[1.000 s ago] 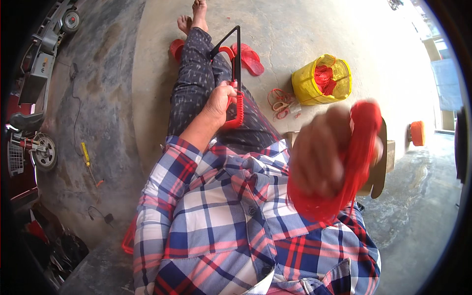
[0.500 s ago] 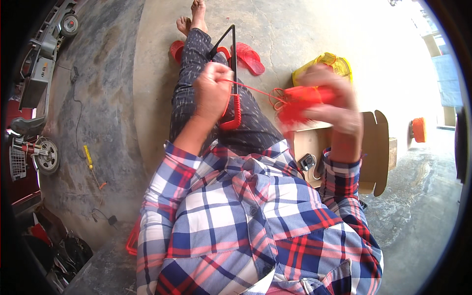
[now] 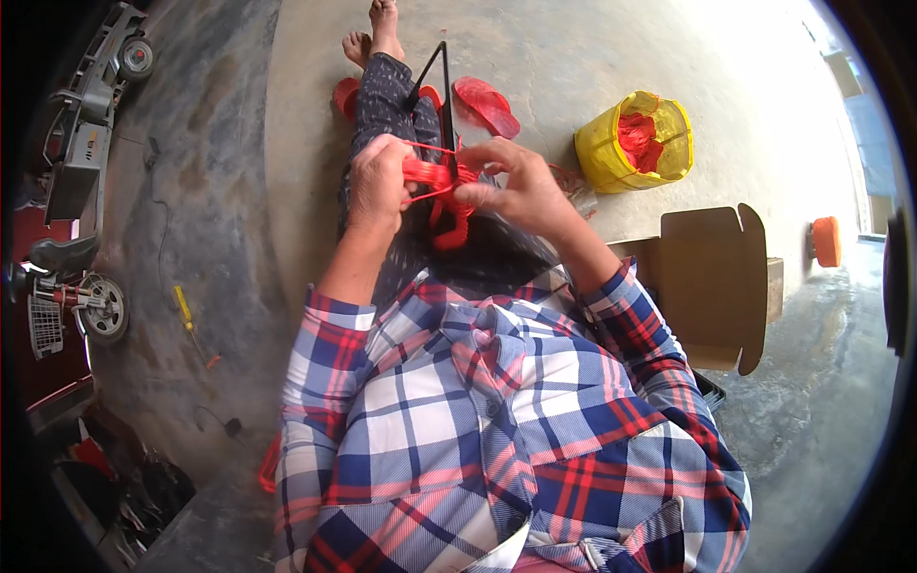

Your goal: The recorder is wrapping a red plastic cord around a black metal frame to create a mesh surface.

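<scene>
Head view: left hand [image 3: 377, 183] is curled, fingers pressed together and pinching one end of the red cord bundle [image 3: 427, 173]. Right hand [image 3: 521, 188] has thumb and forefinger spread in a rough C at the bundle's other end; can't tell if the tips touch cord.

Bundle sits between the two sets of fingers, at the black frame [image 3: 447, 105]. A thin strand runs along the far side of it, from the left fingers toward the right ones. Can't tell which strands pass around the frame and which only pass in front. Frame's angular top sticks out beyond the fingers; its red coiled grip [image 3: 452, 234] is below them, on the body side, over the dark trousers [image 3: 382, 91].

Beyond the fingers: one red sandal [image 3: 487, 107] near the frame, plus bare feet [image 3: 384, 27] farther out. Right of the right fingers: yellow basket [image 3: 621, 148] with red material [image 3: 639, 141] inside. Right and nearer the body: cardboard box [image 3: 712, 286], flap up. Well right of the fingers: orange object [image 3: 826, 242]. Well left of the left fingers: yellow-handled tool [image 3: 182, 307] on the floor [image 3: 229, 248].
</scene>
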`<state>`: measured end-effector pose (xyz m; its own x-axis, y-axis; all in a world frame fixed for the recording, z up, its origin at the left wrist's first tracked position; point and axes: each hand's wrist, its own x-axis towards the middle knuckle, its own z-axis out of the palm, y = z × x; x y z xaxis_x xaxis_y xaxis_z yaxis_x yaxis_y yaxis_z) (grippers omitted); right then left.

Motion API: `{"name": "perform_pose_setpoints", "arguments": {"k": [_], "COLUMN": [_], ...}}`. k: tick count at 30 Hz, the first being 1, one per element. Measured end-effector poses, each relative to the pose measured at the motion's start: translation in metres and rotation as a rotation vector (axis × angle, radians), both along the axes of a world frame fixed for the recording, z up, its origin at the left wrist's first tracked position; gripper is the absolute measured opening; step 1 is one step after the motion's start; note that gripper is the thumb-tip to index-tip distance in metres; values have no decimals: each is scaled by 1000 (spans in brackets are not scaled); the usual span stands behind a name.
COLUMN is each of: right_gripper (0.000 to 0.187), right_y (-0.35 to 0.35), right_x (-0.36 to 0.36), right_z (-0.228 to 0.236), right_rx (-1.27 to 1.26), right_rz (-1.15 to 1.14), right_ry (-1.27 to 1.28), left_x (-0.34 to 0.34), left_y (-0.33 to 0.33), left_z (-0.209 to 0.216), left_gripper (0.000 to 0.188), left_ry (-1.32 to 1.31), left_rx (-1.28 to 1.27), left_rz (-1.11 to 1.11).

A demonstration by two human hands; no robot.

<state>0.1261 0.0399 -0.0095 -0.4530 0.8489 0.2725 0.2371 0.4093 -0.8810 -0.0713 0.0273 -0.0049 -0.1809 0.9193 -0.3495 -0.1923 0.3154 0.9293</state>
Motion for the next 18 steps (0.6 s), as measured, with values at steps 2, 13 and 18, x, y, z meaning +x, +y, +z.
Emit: {"name": "perform_pose_setpoints", "arguments": {"k": [2, 13, 18], "right_gripper": [36, 31, 29], "right_y": [-4, 2, -40], "right_x": [-4, 94, 143], "right_z": [3, 90, 134], "right_rx": [103, -485, -416], "right_rz": [-10, -51, 139], "right_ry": [-21, 1224, 1187], "left_x": [9, 22, 41], "left_y": [0, -7, 8], "left_z": [6, -25, -44], "left_gripper": [17, 16, 18], "left_ry": [-273, -26, -193], "left_rx": [-169, -96, -149], "left_rz": [-113, -167, 80]}}
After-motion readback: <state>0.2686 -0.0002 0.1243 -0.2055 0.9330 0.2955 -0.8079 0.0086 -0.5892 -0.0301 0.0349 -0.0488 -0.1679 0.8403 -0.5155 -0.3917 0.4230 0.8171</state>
